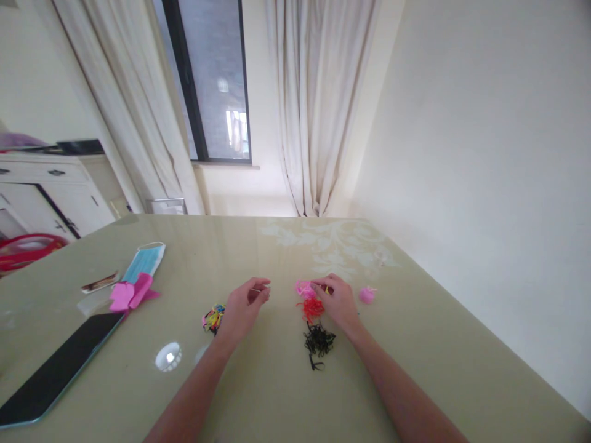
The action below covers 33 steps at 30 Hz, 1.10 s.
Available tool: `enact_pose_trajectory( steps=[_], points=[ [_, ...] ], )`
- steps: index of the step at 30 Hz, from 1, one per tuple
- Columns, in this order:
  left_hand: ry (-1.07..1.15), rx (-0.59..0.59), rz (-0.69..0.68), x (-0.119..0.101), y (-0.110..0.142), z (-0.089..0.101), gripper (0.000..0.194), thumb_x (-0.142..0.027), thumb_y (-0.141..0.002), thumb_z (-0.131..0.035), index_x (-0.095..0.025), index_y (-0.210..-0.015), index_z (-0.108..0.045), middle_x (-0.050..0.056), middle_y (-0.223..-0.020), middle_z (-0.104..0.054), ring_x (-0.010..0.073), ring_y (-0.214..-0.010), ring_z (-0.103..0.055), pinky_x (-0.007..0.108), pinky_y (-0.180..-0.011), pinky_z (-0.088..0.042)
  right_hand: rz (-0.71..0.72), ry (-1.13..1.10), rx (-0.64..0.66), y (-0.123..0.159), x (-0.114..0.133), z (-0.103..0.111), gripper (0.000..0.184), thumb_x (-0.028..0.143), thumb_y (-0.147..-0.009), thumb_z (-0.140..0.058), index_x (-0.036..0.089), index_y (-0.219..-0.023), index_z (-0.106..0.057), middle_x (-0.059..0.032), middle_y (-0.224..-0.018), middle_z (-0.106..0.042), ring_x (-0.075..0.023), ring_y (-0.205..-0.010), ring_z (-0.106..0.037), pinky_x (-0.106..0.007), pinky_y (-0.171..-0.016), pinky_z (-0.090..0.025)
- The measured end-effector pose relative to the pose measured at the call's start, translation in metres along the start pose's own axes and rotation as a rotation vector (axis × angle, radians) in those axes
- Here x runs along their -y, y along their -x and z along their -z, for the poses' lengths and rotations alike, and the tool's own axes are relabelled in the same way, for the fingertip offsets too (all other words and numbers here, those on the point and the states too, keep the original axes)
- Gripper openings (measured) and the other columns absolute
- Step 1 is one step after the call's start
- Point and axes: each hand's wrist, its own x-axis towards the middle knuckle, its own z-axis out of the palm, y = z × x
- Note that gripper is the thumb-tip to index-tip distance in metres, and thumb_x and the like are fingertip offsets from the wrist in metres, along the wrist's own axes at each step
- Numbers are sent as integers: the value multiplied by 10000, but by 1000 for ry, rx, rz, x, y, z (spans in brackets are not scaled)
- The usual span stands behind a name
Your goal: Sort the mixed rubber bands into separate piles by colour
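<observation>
My right hand [338,301] is closed in a pinch at the edge of a small pile of pink rubber bands [305,289], and a pink strand runs to its fingertips. A bit of yellow [329,290] shows beneath its fingers. Below the pink pile lie a heap of red rubber bands [313,309] and a larger heap of black rubber bands [319,339]. My left hand [242,307] hovers with curled fingers and a thin pale strand by the thumb, too small to name. Beside its wrist, partly covered, sits a mixed-colour bunch of rubber bands [213,319].
A pink ball-like bundle [367,295] lies right of my right hand. On the left are a dark tablet-like slab [60,369], a crumpled pink piece [133,293], a blue face mask [144,261] and a narrow brown packet [100,282]. A wall borders the glossy table [415,363].
</observation>
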Motion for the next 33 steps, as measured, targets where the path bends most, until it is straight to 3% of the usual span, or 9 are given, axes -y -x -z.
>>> enact_pose_trajectory(
  steps=[3,8,14,21,27,30,33],
  points=[
    [179,72,72,-5,3,-6,384,-518,-795,-735,-185,-986,-712,72,-914,-782,226,-820,-758,369,-801,-608,1,48,-14,0,1,3,220,310,-921,-648,202,-895,-838,-49,-757,-663,-186,-659,-568,-319,-664,-434],
    [374,171,140,-15,10,-18,425,-543,-736,-813,-175,-907,-687,77,-873,-797,205,-811,-748,353,-801,-609,25,-71,41,10,17,9,204,331,-934,-675,203,-936,-834,-33,-748,-641,-168,-626,-523,-299,-615,-409],
    [388,220,98,-18,17,-26,355,-477,-760,-821,-169,-898,-710,60,-841,-792,186,-795,-730,313,-763,-581,104,-207,172,23,33,2,163,361,-858,-807,216,-930,-816,-27,-827,-667,-164,-693,-562,-289,-665,-438],
    [412,231,123,-18,20,-30,348,-473,-784,-815,-172,-911,-697,70,-860,-804,200,-816,-746,307,-735,-576,204,-225,159,28,39,3,49,242,-891,-750,210,-897,-787,-31,-840,-675,-188,-792,-611,-295,-709,-451],
    [398,276,132,-21,21,-31,342,-456,-784,-813,-171,-938,-701,73,-890,-806,204,-847,-744,322,-789,-576,242,-188,116,30,42,3,79,186,-889,-685,195,-859,-758,-18,-769,-616,-166,-700,-553,-283,-647,-421],
    [301,310,54,-18,17,-24,292,-422,-822,-769,-184,-984,-718,84,-998,-807,224,-935,-740,348,-865,-566,227,-229,45,28,43,8,89,215,-898,-677,186,-875,-758,-5,-737,-573,-142,-624,-494,-270,-574,-377],
    [-161,223,-14,-14,13,-6,181,-321,-917,-639,-198,-1002,-741,83,-1042,-788,232,-957,-715,372,-901,-534,188,-316,-9,25,45,19,103,253,-909,-685,196,-902,-771,14,-696,-533,-129,-584,-446,-265,-530,-329]
  ],
)
